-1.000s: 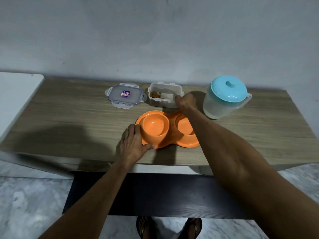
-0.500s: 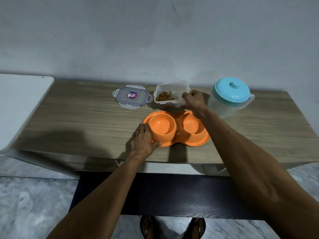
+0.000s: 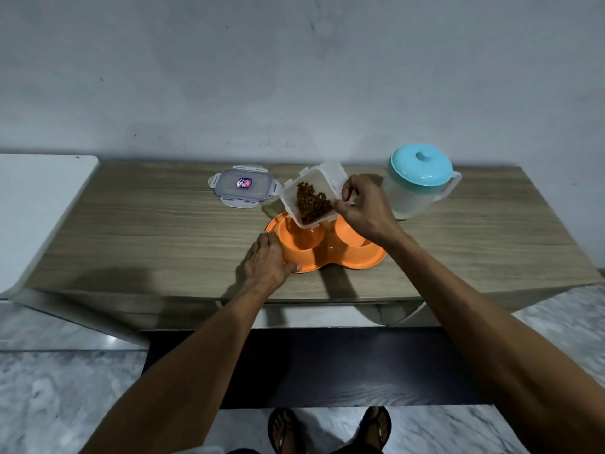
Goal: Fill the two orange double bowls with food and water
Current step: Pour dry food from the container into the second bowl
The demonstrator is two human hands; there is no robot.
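Lifted off the table (image 3: 147, 231) since a moment ago, the clear plastic container (image 3: 315, 177) now tilts over the left cup of the orange double bowl (image 3: 358, 261), with brown kibble (image 3: 311, 204) slid into its lower corner. The right hand (image 3: 363, 208) grips the container's edge, fingers and thumb curled round it. The left hand (image 3: 266, 262) rests nearly flat on the bowl's smooth left rim. The bowl sits near the front of the wood-grain table. Behind it lie a flat rectangular lid (image 3: 244, 186) with clip tabs and a round frosted jug (image 3: 409, 199) capped in turquoise.
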